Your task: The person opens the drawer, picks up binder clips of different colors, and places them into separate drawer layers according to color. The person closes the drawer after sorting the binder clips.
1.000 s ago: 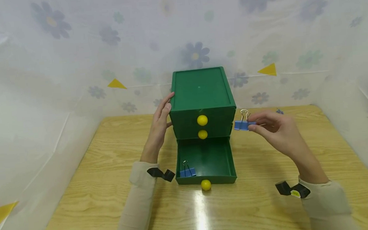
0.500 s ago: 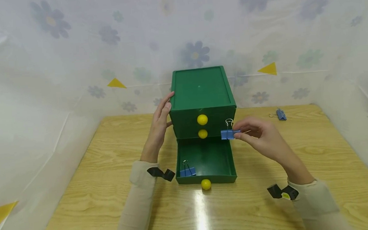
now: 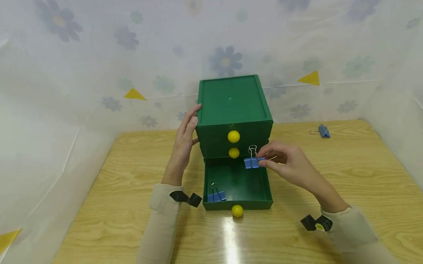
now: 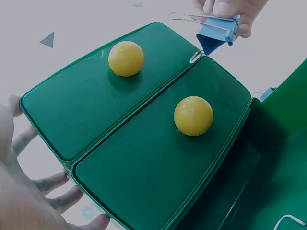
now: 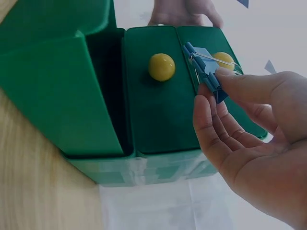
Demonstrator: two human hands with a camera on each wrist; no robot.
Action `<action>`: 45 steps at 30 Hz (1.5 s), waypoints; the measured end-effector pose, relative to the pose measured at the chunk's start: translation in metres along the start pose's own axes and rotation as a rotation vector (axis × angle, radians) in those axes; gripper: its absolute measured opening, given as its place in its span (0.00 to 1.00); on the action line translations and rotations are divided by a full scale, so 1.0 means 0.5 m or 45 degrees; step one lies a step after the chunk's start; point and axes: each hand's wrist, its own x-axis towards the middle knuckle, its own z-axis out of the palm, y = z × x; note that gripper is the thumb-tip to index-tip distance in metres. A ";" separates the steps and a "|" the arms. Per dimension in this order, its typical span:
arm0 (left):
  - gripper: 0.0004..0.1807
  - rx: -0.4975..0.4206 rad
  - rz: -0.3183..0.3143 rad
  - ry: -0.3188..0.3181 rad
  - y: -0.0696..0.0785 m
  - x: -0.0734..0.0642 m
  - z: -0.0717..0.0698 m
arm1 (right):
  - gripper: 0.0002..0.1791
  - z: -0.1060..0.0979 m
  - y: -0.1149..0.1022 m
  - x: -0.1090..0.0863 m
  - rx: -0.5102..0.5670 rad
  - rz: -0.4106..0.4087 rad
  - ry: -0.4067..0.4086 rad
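A green drawer cabinet (image 3: 231,100) with yellow ball knobs stands mid-table. Its bottom drawer (image 3: 244,186) is pulled out, and one blue binder clip (image 3: 216,196) lies in that drawer's front left corner. Between thumb and fingers, my right hand (image 3: 284,162) pinches another blue binder clip (image 5: 207,72), held above the open drawer near its back right. The wire handles of this clip point up in the head view. My left hand (image 3: 181,146) rests against the cabinet's left side, its fingers spread along the wall in the left wrist view.
A third blue binder clip (image 3: 324,131) lies at the far right of the wooden table (image 3: 127,185). Pale flowered sheeting (image 3: 155,50) closes off the back and both sides, with a few yellow triangles (image 3: 309,78) on it.
My right hand has carried the pinched binder clip leftward and down, from beside the cabinet to over the open drawer. The far clip has come into full view. My left hand stays put.
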 end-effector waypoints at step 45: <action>0.25 -0.005 0.008 0.006 0.005 0.001 0.011 | 0.06 0.129 0.070 0.015 -0.028 0.063 -0.154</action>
